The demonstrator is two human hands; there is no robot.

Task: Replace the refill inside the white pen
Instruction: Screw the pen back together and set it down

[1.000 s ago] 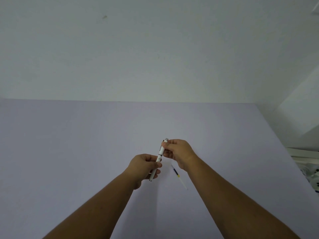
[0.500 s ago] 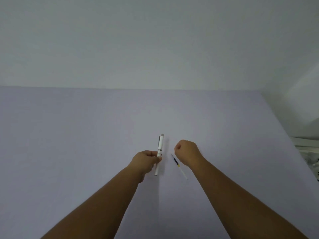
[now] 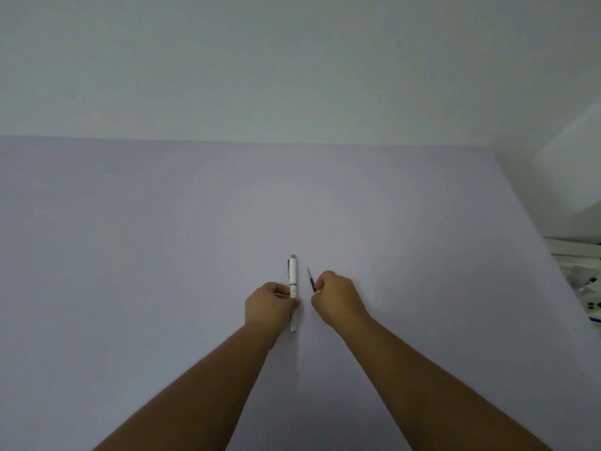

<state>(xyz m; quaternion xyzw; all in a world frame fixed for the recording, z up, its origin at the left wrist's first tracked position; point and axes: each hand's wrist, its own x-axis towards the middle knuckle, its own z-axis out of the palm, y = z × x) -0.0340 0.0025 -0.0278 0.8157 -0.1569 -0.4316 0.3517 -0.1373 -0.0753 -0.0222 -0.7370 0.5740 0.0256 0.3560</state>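
Right hand [image 3: 338, 299] has picked up refill [image 3: 311, 280] beside white pen [image 3: 293, 281].

White pen [image 3: 293, 275] with grey cap end and dark clip, refill [image 3: 311, 280] dark blue with yellow band, pale lilac table [image 3: 162, 239], off-white wall [image 3: 292, 60]

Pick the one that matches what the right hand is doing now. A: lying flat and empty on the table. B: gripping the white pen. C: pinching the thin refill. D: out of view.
C: the right hand pinches the thin refill, while the left hand holds the white pen.
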